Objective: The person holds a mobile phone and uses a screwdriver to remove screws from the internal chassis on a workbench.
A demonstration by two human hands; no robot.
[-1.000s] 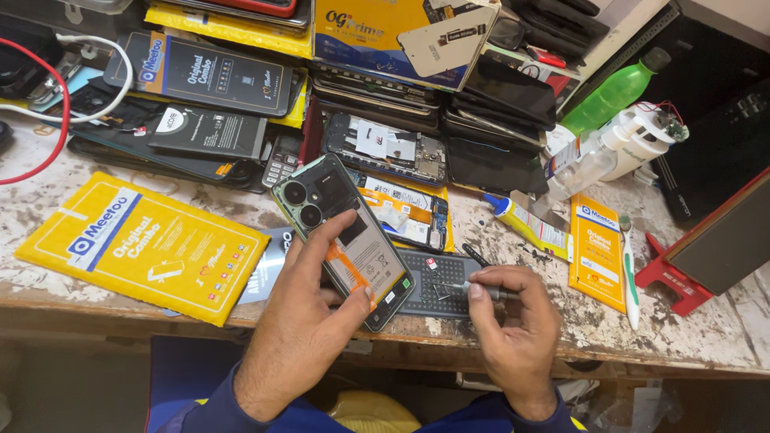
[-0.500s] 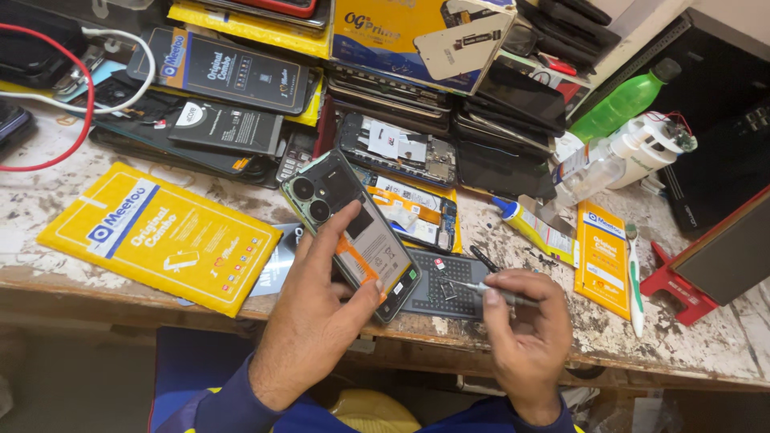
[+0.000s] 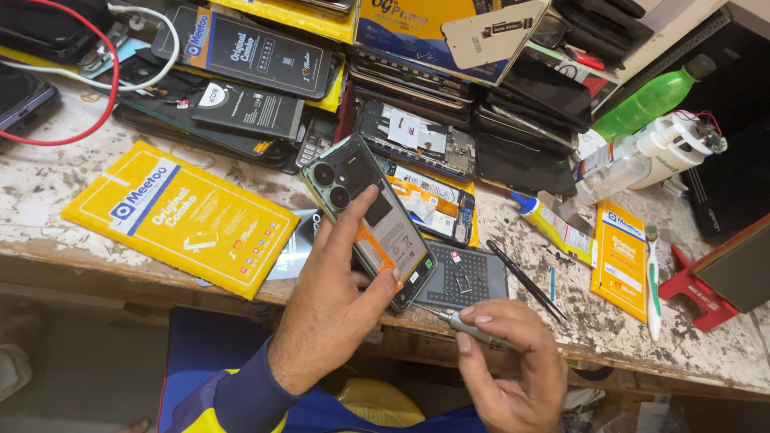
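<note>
Opened smartphone (image 3: 370, 218) held tilted above the near edge of the workbench (image 3: 48, 200), back cover already off, battery and orange strip exposed, camera cluster at the far-left end. Left hand (image 3: 337, 309) closed round the phone from beneath, thumb pressed on the exposed interior, fingers wrapped at the near side. Right hand (image 3: 513, 369) pinched shut on a slim screwdriver (image 3: 469, 327), tip aimed at the phone's near-right corner, just beside it; contact not confirmable.

Small dark parts mat (image 3: 465, 277) lying just right of the phone, a few tiny loose pieces on it, judged to be removed screws or small fittings. Tweezers (image 3: 525, 279) lying right of the mat. Yellow packet (image 3: 180, 216) flat on the bench to the left; stacked phones and screens (image 3: 521, 96) at the far side; green bottle (image 3: 650, 100) far right.

Assessment: disassembly stage well begun, cover removal done; inner shield and battery in place, so screw work at the near end appears outstanding.
</note>
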